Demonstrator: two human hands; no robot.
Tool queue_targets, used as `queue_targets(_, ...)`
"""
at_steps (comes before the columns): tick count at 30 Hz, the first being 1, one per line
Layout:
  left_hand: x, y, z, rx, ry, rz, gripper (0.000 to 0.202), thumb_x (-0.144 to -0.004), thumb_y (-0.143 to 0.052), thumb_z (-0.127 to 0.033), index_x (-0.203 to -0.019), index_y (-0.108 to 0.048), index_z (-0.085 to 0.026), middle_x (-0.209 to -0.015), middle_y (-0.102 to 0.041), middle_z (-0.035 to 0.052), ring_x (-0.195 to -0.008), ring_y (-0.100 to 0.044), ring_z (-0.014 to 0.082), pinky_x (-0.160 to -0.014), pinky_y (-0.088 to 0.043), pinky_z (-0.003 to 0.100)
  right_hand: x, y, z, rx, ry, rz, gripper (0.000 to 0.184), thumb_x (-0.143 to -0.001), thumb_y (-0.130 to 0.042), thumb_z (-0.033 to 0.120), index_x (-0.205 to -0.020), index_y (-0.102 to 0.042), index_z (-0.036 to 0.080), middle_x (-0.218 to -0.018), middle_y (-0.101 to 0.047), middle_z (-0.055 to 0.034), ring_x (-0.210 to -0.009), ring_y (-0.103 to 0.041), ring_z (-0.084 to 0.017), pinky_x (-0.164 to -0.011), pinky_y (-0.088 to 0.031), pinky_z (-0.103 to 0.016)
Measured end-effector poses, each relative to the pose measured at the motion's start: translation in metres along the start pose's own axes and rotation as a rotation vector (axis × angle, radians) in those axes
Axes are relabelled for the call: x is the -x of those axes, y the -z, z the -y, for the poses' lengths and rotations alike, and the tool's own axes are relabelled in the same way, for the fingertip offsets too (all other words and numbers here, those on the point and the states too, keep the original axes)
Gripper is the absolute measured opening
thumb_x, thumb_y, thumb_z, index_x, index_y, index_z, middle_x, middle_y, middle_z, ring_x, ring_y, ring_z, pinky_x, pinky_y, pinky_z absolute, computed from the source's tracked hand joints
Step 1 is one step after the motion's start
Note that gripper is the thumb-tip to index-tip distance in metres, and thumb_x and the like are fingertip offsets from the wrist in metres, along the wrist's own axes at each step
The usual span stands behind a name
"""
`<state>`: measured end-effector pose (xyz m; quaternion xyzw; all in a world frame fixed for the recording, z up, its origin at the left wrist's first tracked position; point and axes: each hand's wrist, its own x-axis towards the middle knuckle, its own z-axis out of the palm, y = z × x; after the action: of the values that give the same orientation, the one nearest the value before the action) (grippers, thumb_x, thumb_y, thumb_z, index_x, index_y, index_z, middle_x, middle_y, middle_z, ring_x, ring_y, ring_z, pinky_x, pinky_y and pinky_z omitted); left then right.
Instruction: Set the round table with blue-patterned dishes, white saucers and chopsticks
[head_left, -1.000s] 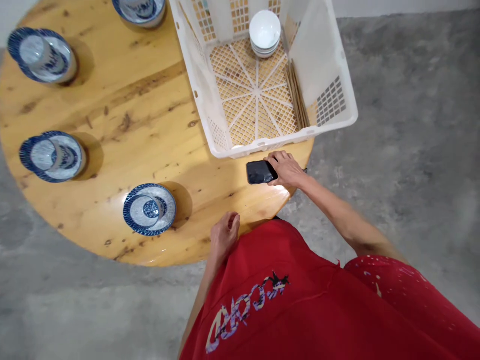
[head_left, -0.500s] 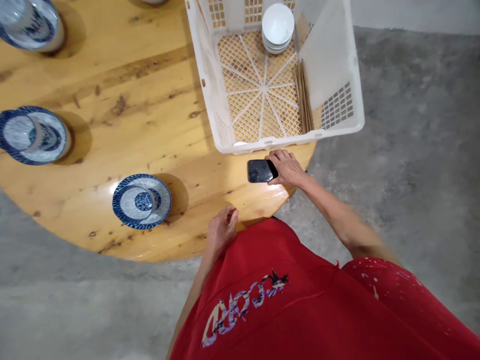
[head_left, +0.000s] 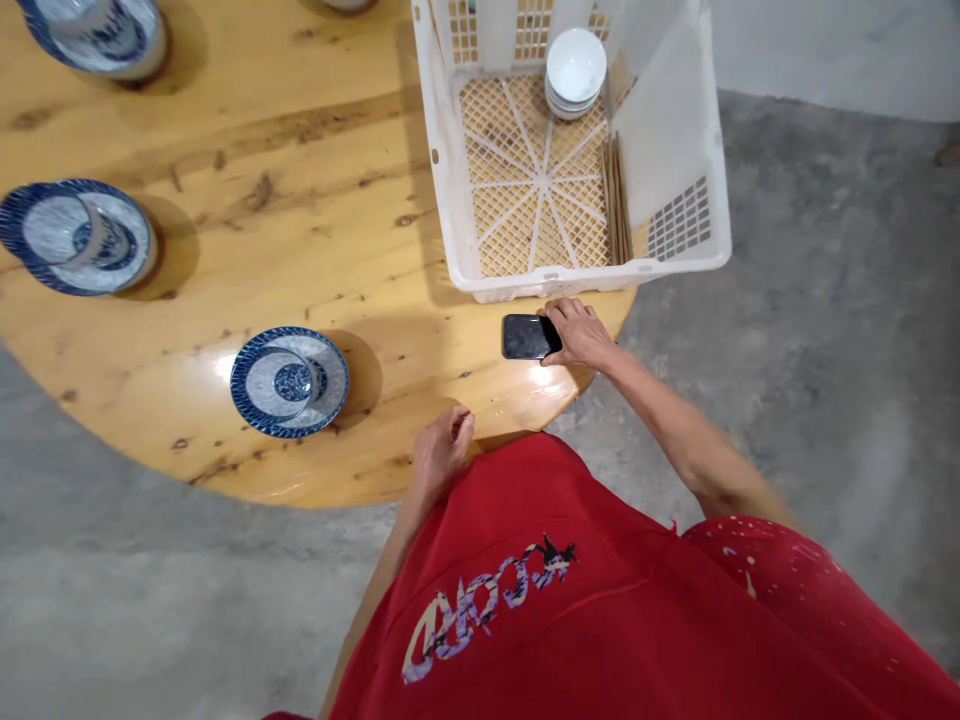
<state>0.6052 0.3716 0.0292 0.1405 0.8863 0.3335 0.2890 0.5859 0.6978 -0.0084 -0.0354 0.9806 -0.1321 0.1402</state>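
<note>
My right hand (head_left: 579, 334) grips the right end of a black smartphone (head_left: 525, 337), its fingers and thumb around the phone's edges. The phone lies flat, or nearly so, at the wooden table (head_left: 300, 250), screen facing up. Close to the table's front edge, against the red apron, is my left hand (head_left: 442, 450). Its fingers are curled in loosely, and nothing shows in them. A white plastic basket (head_left: 525, 290) stands just beyond the phone. Inside it are a stack of white bowls (head_left: 576, 68) and a bundle of chopsticks (head_left: 617, 205) along the right wall.
To the left on the table sits a blue-and-white bowl on a plate (head_left: 247, 390). Further left is another blue-and-white set (head_left: 26, 225), with one more set (head_left: 142, 60) at the far left. Grey concrete floor (head_left: 817, 300) lies past the table's rounded edge.
The view has shifted slightly, so the basket and dishes appear a little to the right. My right hand stays on the phone, and my left hand keeps its curled pose.
</note>
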Motion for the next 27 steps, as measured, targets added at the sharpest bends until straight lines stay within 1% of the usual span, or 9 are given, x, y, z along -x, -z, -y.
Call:
queue_targets(6,0.006,-0.002,0.004,-0.007,0.003,0.003,0.028,-0.092,-0.044,-0.041,-0.096,-0.064,-0.021,-0.082,-0.07,0.0018,-0.072,-0.063,0.015,-0.068,-0.043,0.025,0.001,-0.005,-0.003,-0.007,0.002,-0.015,0.091,-0.067,-0.083,0.054,-0.141,-0.047,0.016,-0.137,-0.047,-0.02,-0.122,-0.043,-0.04,-0.097,-0.038,-0.05)
queue_targets(10,0.01,-0.003,0.006,-0.007,0.007,-0.002,0.027,-0.092,-0.045,-0.04,-0.095,-0.064,-0.021,-0.081,-0.069,0.0013,-0.071,-0.062,0.0141,-0.068,-0.042,0.025,0.001,-0.005,-0.004,-0.016,0.01,-0.012,0.092,-0.067,-0.082,0.054,-0.142,-0.046,0.015,-0.137,-0.047,-0.0204,-0.122,-0.042,-0.041,-0.098,-0.037,-0.051)
queue_targets(17,0.013,-0.004,0.01,0.017,0.034,0.008,0.027,-0.091,-0.045,-0.04,-0.095,-0.063,-0.021,-0.082,-0.07,0.0015,-0.073,-0.065,0.0147,-0.067,-0.043,0.025,0.001,-0.007,-0.003,-0.005,0.012,-0.043,0.089,-0.066,-0.083,0.055,-0.139,-0.049,0.016,-0.135,-0.049,-0.0193,-0.12,-0.043,-0.04,-0.095,-0.038,-0.049)
queue_targets(21,0.013,-0.002,0.009,0.003,0.026,0.014,0.027,-0.091,-0.045,-0.04,-0.095,-0.063,-0.021,-0.083,-0.071,0.002,-0.074,-0.065,0.015,-0.067,-0.043,0.025,0.001,-0.006,-0.004,-0.004,0.012,-0.036,0.089,-0.066,-0.083,0.056,-0.138,-0.05,0.015,-0.134,-0.049,-0.0192,-0.119,-0.043,-0.039,-0.094,-0.038,-0.048)
queue_targets(27,0.013,0.001,0.005,0.001,0.001,0.006,0.028,-0.092,-0.045,-0.041,-0.095,-0.063,-0.02,-0.081,-0.07,0.002,-0.071,-0.064,0.0146,-0.067,-0.042,0.025,0.002,-0.006,-0.006,-0.027,0.039,-0.038,0.091,-0.067,-0.082,0.058,-0.14,-0.047,0.017,-0.137,-0.047,-0.0194,-0.121,-0.041,-0.04,-0.097,-0.036,-0.048)
